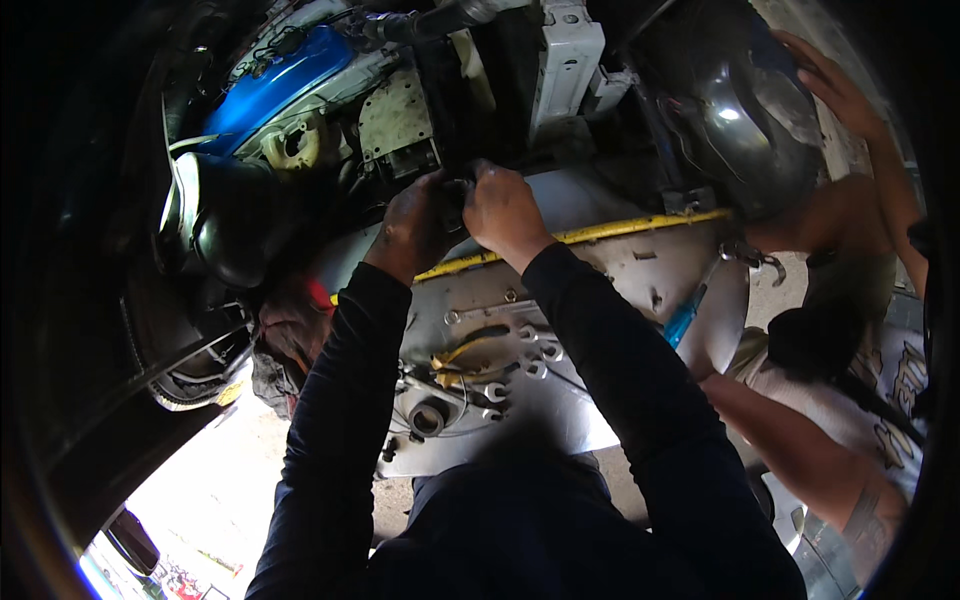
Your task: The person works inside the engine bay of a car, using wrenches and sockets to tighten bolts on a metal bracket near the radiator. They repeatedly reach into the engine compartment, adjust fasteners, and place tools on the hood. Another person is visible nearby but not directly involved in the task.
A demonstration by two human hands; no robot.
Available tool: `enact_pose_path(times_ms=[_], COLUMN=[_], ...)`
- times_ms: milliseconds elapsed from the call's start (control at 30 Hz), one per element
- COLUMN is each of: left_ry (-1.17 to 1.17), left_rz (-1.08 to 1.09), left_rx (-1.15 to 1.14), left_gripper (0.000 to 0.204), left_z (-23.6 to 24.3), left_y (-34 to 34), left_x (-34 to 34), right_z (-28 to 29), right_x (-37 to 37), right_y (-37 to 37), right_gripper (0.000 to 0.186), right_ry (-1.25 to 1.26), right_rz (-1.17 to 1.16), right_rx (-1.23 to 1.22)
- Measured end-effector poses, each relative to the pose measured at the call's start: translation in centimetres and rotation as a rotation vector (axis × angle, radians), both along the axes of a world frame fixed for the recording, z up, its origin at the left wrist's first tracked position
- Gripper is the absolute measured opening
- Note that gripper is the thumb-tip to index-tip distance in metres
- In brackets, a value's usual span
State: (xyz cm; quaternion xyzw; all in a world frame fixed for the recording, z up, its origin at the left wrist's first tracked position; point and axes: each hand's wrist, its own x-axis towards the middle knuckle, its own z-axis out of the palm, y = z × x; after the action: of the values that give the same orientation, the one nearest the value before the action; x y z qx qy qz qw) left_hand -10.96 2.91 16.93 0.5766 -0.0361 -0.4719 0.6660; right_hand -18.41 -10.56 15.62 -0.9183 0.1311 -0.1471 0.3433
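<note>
In front of the engine parts, both my hands close around a small dark part (455,192) whose kind I cannot make out. My left hand (410,225) wraps its left side, and my right hand (505,208) grips it from the right with bent fingers. Below my hands a yellow bar (590,233) runs slantwise along a grey metal panel (610,285). On that panel, between my forearms, lie a long wrench (490,311), yellow-and-black pliers (468,345), several open-end wrenches (534,368) and a dark metal ring (427,418).
A co-worker's hand (835,88) rests by a dark rounded housing (735,125) at the right; their other forearm (790,440) reaches in lower down. Near it lies a blue-handled tool (685,318). A blue cover (280,85) and a dirty rag (290,330) are on the left.
</note>
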Motion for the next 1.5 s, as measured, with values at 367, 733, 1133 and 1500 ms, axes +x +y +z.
enact_pose_path(times_ms=[367, 733, 1133, 1500], left_ry=[-1.402, -0.875, -0.729, -0.982], left_rz=[-0.488, -0.068, 0.426, 0.260], left_rx=[0.532, 0.804, 0.789, 0.814], left_gripper=[0.024, 0.039, 0.033, 0.031], left_z=[-12.4, -16.8, -16.5, -19.4], left_y=[2.7, -1.2, -3.1, -2.4], left_x=[11.3, 11.0, 11.1, 12.9], right_z=[-14.8, -17.0, -17.5, -18.4], right_x=[13.3, 14.8, 15.0, 15.3], right_y=[-5.6, -4.4, -5.3, -6.0], right_gripper=[0.017, 0.020, 0.022, 0.020], right_ry=[0.290, 0.529, 0.442, 0.416], right_rz=[0.268, -0.142, -0.028, -0.057], right_rx=[-0.272, 0.598, 1.059, 0.959])
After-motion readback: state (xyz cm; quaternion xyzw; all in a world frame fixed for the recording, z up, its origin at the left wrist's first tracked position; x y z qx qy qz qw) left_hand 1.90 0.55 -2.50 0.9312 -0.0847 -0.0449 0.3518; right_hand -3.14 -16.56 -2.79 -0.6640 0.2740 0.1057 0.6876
